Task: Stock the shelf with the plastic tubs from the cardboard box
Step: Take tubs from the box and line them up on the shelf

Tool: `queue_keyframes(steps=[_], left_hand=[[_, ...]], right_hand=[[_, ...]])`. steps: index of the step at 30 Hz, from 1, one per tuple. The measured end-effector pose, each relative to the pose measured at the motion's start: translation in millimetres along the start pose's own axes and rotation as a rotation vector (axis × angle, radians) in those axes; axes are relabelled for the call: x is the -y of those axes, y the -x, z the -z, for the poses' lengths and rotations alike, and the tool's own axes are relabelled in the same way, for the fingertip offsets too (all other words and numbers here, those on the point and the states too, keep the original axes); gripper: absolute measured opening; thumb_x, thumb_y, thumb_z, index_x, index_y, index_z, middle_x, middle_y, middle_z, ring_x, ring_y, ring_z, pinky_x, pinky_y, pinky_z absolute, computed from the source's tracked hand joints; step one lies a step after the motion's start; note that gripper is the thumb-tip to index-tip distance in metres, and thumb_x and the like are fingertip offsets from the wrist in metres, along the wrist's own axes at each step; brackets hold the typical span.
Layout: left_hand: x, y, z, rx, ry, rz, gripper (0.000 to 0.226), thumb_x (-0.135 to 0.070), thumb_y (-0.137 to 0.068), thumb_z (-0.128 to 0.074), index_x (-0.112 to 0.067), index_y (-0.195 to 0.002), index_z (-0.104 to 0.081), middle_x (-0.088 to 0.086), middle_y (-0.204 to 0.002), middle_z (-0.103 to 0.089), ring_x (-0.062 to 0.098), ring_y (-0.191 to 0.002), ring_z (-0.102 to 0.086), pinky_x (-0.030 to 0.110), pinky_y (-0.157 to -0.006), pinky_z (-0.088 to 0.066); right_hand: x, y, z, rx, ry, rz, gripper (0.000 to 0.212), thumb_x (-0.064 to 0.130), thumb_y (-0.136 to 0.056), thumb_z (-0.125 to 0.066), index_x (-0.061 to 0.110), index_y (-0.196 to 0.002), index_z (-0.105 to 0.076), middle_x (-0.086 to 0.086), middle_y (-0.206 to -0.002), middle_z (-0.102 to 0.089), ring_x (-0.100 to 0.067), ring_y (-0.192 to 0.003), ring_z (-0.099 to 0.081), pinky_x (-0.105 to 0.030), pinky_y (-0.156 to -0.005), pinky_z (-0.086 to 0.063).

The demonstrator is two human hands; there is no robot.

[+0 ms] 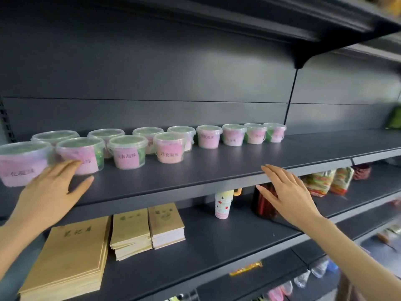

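My left hand [50, 190], fingers spread, touches a front tub [86, 153], probably nudging it into line. My right hand [288, 192] is flat and empty, fingers straight, over the front edge of the shelf [217, 170]. The pink-labelled tubs [208, 136] stand on it, two rows at left and one at right, labels forward. The box is out of view.
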State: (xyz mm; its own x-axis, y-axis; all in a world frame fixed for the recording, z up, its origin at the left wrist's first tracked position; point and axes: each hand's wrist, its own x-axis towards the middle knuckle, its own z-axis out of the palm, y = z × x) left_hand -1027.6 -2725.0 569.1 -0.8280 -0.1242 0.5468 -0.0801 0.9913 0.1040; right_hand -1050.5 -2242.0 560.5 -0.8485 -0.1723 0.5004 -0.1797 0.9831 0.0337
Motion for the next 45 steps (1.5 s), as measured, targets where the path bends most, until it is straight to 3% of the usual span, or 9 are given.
queue_keyframes(steps=[4, 10, 14, 20, 24, 26, 31, 37, 45], left_hand=[[-47.0, 14.9, -2.7, 0.009, 0.049, -0.012, 0.062, -0.046, -0.084, -0.048, -0.009, -0.133, -0.043, 0.016, -0.135, -0.049, 0.039, -0.118, -0.047, 0.056, -0.093, -0.042], [-164.5, 53.3, -13.3, 0.030, 0.127, -0.163, 0.057, -0.037, -0.087, -0.051, -0.003, -0.132, -0.046, 0.018, -0.136, -0.048, 0.038, -0.122, -0.043, 0.054, -0.099, -0.037], [-227.6, 83.8, -33.1, 0.036, 0.204, -0.190, 0.056, -0.039, -0.090, -0.039, 0.000, -0.129, -0.048, 0.019, -0.134, -0.048, 0.038, -0.122, -0.044, 0.051, -0.100, -0.035], [-296.1, 124.9, -83.5, 0.236, 0.307, -0.243, 0.056, -0.038, -0.090, -0.051, 0.001, -0.131, -0.047, 0.022, -0.132, -0.050, 0.042, -0.121, -0.045, 0.052, -0.101, -0.033], [-343.7, 149.0, -115.2, 0.289, 0.301, -0.311, 0.051, -0.021, -0.085, -0.060, 0.003, -0.129, -0.048, 0.022, -0.129, -0.053, 0.042, -0.118, -0.048, 0.053, -0.094, -0.040], [-369.9, 157.7, -127.7, 0.332, 0.305, -0.337, 0.050, -0.019, -0.086, -0.060, 0.001, -0.130, -0.048, 0.021, -0.130, -0.053, 0.040, -0.119, -0.048, 0.054, -0.092, -0.042], [-425.8, 164.2, -192.0, 0.577, 0.361, -0.389, 0.053, -0.024, -0.090, -0.057, -0.003, -0.136, -0.043, 0.015, -0.137, -0.049, 0.033, -0.127, -0.043, 0.048, -0.096, -0.039], [-519.5, 168.7, -264.0, 0.837, 0.361, -0.563, 0.057, -0.037, -0.096, -0.040, -0.013, -0.146, -0.026, 0.003, -0.150, -0.032, 0.019, -0.138, -0.029, 0.032, -0.106, -0.029], [-607.7, 212.6, -326.4, 1.060, 0.311, -0.738, 0.058, -0.037, -0.097, -0.038, -0.019, -0.148, -0.017, -0.002, -0.151, -0.027, 0.013, -0.139, -0.024, 0.027, -0.106, -0.026]], right_hand=[[-57.4, 47.3, 0.4, 0.036, 0.057, -0.087, 0.075, 0.064, -0.085, -0.014, 0.022, -0.145, -0.026, 0.000, -0.150, -0.031, -0.021, -0.140, -0.026, -0.045, -0.113, -0.022], [-154.9, 127.0, 17.8, 0.065, 0.062, -0.197, 0.060, 0.056, -0.093, -0.029, 0.018, -0.138, -0.041, -0.001, -0.142, -0.044, -0.023, -0.131, -0.040, -0.045, -0.110, -0.028], [-202.3, 178.1, 25.0, 0.112, 0.068, -0.253, 0.065, 0.059, -0.088, -0.020, 0.019, -0.133, -0.047, -0.001, -0.139, -0.048, -0.024, -0.128, -0.044, -0.046, -0.109, -0.030], [-260.9, 252.3, 18.4, 0.279, 0.068, -0.387, 0.066, 0.062, -0.092, -0.019, 0.024, -0.145, -0.025, 0.001, -0.153, -0.024, -0.021, -0.141, -0.020, -0.046, -0.115, -0.014], [-286.5, 293.4, 5.4, 0.373, 0.060, -0.495, 0.077, 0.069, -0.084, -0.010, 0.025, -0.146, -0.021, 0.002, -0.154, -0.023, -0.022, -0.141, -0.020, -0.043, -0.115, -0.013], [-296.8, 311.5, -5.5, 0.422, 0.035, -0.568, 0.071, 0.066, -0.088, -0.020, 0.025, -0.146, -0.021, 0.001, -0.154, -0.022, -0.023, -0.141, -0.019, -0.042, -0.115, -0.013], [-324.6, 348.6, -40.2, 0.485, -0.021, -0.753, 0.057, 0.044, -0.095, -0.036, 0.021, -0.145, -0.025, -0.002, -0.153, -0.025, -0.024, -0.140, -0.024, -0.044, -0.114, -0.020], [-342.2, 385.3, -81.5, 0.575, -0.055, -0.957, 0.055, 0.042, -0.096, -0.039, 0.020, -0.144, -0.027, -0.002, -0.151, -0.030, -0.024, -0.136, -0.033, -0.041, -0.108, -0.030], [-357.0, 438.4, -161.9, 0.692, -0.212, -1.181, 0.056, 0.038, -0.095, -0.043, 0.017, -0.144, -0.025, -0.003, -0.150, -0.029, -0.023, -0.134, -0.034, -0.036, -0.103, -0.037]])
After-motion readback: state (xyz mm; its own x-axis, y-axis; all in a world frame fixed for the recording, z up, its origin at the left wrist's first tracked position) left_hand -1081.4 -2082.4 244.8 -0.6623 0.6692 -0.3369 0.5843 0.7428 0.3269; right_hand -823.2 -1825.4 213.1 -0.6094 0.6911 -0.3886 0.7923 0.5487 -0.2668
